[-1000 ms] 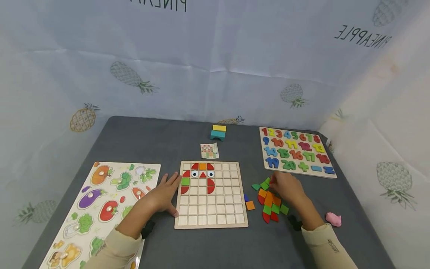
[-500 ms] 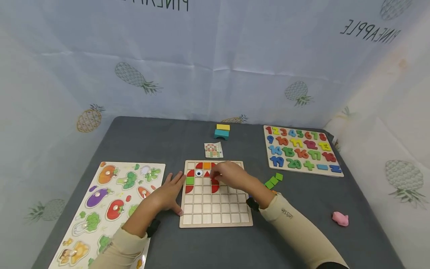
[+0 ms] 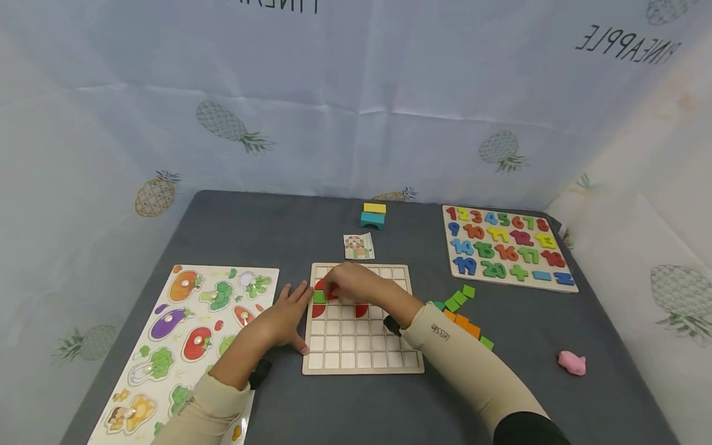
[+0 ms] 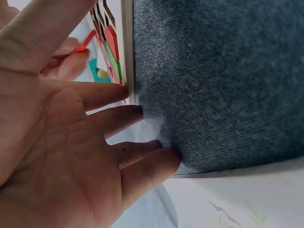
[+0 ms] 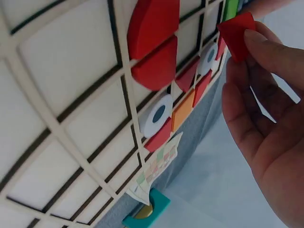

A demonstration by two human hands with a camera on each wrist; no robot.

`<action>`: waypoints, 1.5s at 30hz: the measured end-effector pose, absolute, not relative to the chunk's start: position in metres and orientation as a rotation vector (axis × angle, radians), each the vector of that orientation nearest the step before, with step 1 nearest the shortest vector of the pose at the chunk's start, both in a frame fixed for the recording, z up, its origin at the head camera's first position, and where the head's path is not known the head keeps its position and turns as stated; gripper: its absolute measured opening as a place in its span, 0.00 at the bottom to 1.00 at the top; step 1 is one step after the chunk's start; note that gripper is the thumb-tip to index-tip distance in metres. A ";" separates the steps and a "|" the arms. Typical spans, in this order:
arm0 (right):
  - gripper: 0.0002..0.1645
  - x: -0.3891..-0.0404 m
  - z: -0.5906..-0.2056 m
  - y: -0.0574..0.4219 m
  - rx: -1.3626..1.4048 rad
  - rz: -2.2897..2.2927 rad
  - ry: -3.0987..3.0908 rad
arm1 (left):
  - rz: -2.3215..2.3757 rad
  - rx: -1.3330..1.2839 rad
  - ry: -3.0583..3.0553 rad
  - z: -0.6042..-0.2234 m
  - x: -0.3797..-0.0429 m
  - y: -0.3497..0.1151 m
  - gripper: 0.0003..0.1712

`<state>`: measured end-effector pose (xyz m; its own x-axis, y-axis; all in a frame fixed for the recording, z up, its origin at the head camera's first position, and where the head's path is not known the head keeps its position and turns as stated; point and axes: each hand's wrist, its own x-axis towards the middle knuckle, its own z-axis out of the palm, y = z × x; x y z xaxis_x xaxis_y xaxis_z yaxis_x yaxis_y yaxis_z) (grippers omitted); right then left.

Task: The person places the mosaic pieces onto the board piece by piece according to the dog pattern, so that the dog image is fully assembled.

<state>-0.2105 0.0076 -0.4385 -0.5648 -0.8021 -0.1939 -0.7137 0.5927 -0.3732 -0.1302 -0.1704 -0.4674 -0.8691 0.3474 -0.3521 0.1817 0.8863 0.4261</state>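
Note:
My right hand [image 3: 356, 284] pinches a red tile [image 5: 239, 34] between thumb and fingertips, low over the upper left part of the wooden grid board [image 3: 364, 372]. That tile looks flat and straight-edged. My left hand [image 3: 280, 321] lies with spread fingers along the board's left edge, fingertips right at the rim. Red curved pieces, a green square [image 3: 319, 296], an orange square [image 5: 183, 110] and round eye pieces [image 5: 156, 115] sit in the grid's cells. In the head view my right hand hides most of them.
Loose orange tiles [image 3: 466, 326] and green tiles [image 3: 458, 298] lie right of the board, partly behind my right sleeve. A picture card [image 3: 358, 246] and stacked blocks [image 3: 372, 219] stand beyond. A vegetable puzzle [image 3: 191, 371], a number puzzle [image 3: 514, 285] and a pink pig [image 3: 572, 363] flank it.
My right hand has gone from the loose tiles to the board, then further left across its upper rows, carrying the red tile. My left hand has stayed at the board's edge.

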 end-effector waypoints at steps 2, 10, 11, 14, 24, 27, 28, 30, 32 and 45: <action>0.09 -0.211 -0.440 0.006 -1.233 -0.327 2.476 | 0.539 0.389 2.630 -0.468 -0.131 -0.170 0.69; 0.09 -0.212 -0.441 0.004 -1.226 -0.271 2.492 | 0.531 0.376 2.630 -0.465 -0.130 -0.171 0.69; 0.09 -0.213 -0.441 0.004 -1.225 -0.270 2.485 | 0.534 0.377 2.628 -0.464 -0.130 -0.171 0.69; 0.09 -0.213 -0.444 0.003 -1.213 -0.252 2.471 | 0.540 0.375 2.619 -0.465 -0.130 -0.171 0.69; 0.08 -0.208 -0.452 0.009 -1.317 -0.178 2.560 | 0.540 0.387 2.631 -0.463 -0.130 -0.170 0.68; 0.10 -0.206 -0.454 0.011 -1.340 -0.188 2.565 | 0.534 0.386 2.630 -0.463 -0.130 -0.170 0.68; 0.10 -0.204 -0.454 0.011 -1.346 -0.190 2.571 | 0.535 0.386 2.629 -0.462 -0.130 -0.170 0.68; 0.10 -0.201 -0.455 0.011 -1.351 -0.168 2.597 | 0.540 0.386 2.627 -0.461 -0.129 -0.171 0.68; 0.10 -0.197 -0.455 0.013 -1.373 -0.106 2.642 | 0.547 0.403 2.623 -0.461 -0.130 -0.169 0.68; 0.12 -0.180 -0.425 0.080 -1.054 -0.240 2.735 | 0.593 0.416 2.625 -0.467 -0.129 -0.176 0.69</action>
